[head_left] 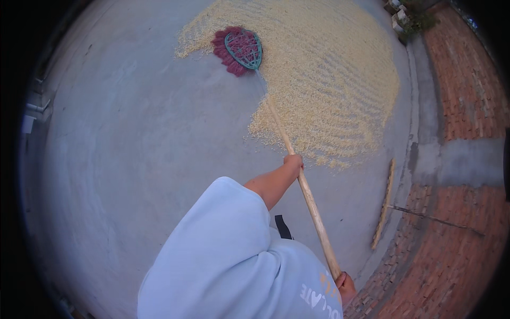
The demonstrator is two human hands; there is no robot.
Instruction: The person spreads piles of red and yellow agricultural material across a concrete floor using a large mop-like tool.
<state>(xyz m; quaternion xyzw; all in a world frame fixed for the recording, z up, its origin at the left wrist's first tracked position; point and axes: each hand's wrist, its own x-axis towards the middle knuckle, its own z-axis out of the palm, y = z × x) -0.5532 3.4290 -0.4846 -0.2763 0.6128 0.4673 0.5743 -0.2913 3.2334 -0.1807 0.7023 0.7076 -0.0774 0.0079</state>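
A long-handled broom (311, 204) with a pale wooden handle runs from the lower right up to the far middle. Its broom head (243, 49) has dark pink bristles and a teal net-like frame, and lies at the left edge of a spread of pale yellow grain (329, 80). Midway along the handle, my left hand (294, 162) is wrapped round the wood, its arm reaching out of a light blue sleeve. My right hand (345, 287) grips the handle's near end beside my shirt; part of that hand is hidden.
Grey concrete floor (133, 133) stretches to the left. At the right, a wooden T-shaped rake (383, 204) lies with its thin handle across the brick paving (451, 250). More brick paving (470, 90) and plants (419, 24) are at the far right.
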